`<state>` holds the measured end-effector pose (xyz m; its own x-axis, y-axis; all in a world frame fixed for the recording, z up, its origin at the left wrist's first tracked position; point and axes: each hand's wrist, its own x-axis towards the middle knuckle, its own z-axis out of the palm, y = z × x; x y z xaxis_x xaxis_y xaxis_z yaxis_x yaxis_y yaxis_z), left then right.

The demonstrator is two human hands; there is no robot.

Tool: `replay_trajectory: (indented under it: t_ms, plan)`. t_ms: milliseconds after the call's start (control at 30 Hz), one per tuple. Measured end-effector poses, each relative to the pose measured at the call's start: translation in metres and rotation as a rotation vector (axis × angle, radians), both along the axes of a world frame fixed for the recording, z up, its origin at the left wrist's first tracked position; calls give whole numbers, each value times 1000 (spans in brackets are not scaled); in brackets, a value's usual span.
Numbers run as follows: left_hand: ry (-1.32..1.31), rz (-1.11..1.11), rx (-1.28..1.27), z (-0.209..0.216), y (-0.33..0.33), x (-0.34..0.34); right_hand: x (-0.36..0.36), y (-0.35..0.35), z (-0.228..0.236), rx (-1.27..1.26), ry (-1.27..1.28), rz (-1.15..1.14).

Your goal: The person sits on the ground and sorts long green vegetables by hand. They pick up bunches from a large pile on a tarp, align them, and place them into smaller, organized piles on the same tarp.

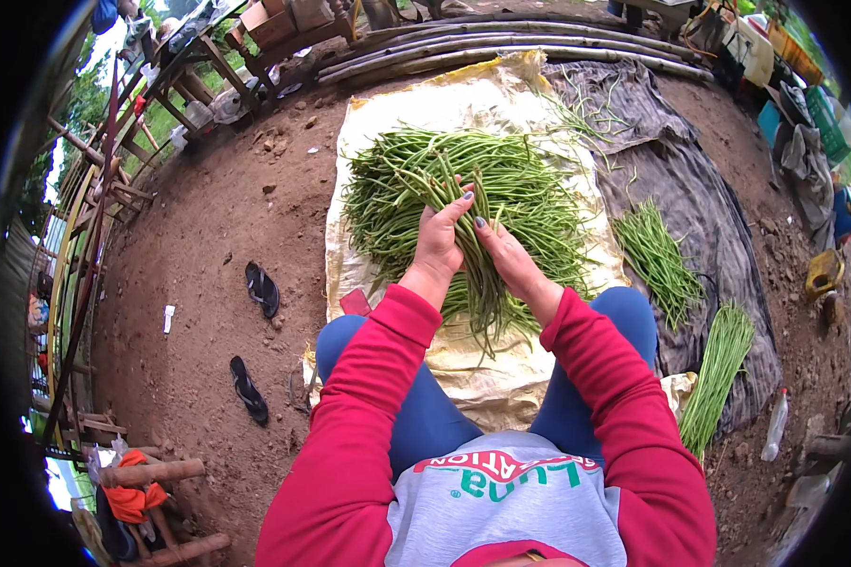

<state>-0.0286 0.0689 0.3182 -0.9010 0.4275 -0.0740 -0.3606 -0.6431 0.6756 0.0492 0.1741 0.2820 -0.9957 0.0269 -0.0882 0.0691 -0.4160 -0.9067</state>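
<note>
A bunch of long green beans (482, 283) is held upright between my two hands, its lower ends hanging over my lap side. My left hand (437, 241) wraps round the bunch from the left, fingers closed. From the right, my right hand (512, 257) closes on the same bunch, its thumb near the left fingertips. Right behind and around the hands lies a large heap of loose long beans (539, 189). The heap rests on a pale woven sheet (350, 180) spread on the ground.
Right of the sheet, a dark cloth (719, 227) carries a bean bundle (657, 265) and another bundle (720, 373). Two black flip-flops (262, 289) lie on the bare soil at left. Bamboo poles (511, 47) run across the far side. A plastic bottle (775, 425) lies at right.
</note>
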Motion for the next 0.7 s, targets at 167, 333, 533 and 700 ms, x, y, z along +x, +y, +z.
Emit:
replay_trajectory:
  t_ms: [167, 333, 533, 700]
  plan:
    - [-14, 122, 66, -8, 6, 0, -2, -6, -6, -209, -39, -119]
    - [36, 282, -52, -16, 14, -4, -6, -14, -16, -299, 27, -300]
    - [-112, 57, 48, -14, 8, -9, -3, 3, 0, -452, 8, -199]
    - [-59, 83, 34, -8, 9, 0, -5, 12, 7, -465, 49, -186]
